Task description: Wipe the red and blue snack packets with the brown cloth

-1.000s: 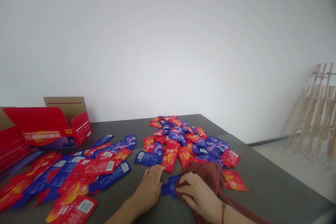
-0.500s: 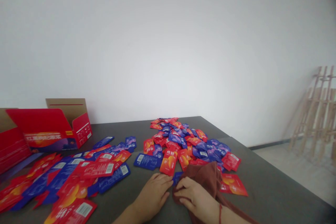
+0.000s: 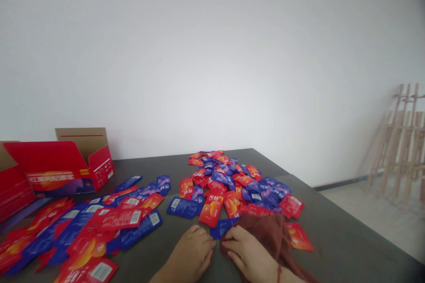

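Note:
My left hand [image 3: 192,252] rests low over the dark table with its fingers curled together; whatever may be under them is hidden. A blue sachet [image 3: 223,228] lies just beyond the fingertips of both hands. With fingers bent into a bunched brown cloth [image 3: 265,232], my right hand [image 3: 250,252] grips it against the tabletop. Just past my left hand lie a red sachet [image 3: 211,210] with an orange design and another blue sachet [image 3: 182,207]. Part of a red sachet [image 3: 299,236] shows from behind the cloth on the right.
A heap of red and blue sachets [image 3: 229,174] stretches toward the table's far edge. More sachets [image 3: 99,225] are spread across the left side. Behind them stand open red cartons [image 3: 46,159]. The table [image 3: 345,234] ends at the right; wooden racks [image 3: 401,150] lean against the wall.
My left hand has drawn back toward me, away from the red sachet. The blue sachet between the hands shows more fully. The cloth has shifted slightly right, covering more of the right-hand sachet.

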Action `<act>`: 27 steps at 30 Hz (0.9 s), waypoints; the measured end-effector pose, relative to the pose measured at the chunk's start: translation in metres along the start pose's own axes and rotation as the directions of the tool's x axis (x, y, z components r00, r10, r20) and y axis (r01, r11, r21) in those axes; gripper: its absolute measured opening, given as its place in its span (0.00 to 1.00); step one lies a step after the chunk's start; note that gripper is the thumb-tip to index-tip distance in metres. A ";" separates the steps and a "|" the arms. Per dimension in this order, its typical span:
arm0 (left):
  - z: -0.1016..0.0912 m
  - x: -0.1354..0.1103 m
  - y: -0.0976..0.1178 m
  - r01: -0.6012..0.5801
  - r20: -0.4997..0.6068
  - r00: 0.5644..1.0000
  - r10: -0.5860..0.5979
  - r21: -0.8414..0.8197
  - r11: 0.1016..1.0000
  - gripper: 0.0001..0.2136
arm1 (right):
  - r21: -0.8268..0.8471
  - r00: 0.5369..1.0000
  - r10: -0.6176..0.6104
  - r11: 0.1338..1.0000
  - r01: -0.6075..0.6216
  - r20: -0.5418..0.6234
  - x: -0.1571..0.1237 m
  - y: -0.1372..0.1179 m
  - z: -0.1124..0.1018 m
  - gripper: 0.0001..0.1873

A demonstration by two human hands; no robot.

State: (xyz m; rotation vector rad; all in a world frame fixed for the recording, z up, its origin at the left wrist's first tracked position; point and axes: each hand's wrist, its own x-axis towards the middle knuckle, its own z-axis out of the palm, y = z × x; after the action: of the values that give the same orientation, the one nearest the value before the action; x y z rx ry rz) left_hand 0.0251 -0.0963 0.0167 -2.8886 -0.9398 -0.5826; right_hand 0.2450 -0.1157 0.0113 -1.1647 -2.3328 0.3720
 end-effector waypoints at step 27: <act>0.007 0.001 -0.003 0.214 0.053 0.977 -0.208 -0.176 0.961 0.17 | 0.043 0.994 0.050 0.998 -0.046 -0.097 0.002 0.026 0.002 0.15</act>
State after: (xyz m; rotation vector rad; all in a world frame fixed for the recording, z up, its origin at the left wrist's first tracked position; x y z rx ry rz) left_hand 0.0265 -0.0919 0.0101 -2.9838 -1.2761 -0.6677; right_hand 0.2601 -0.0985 -0.0013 -1.1945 -2.2062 0.3687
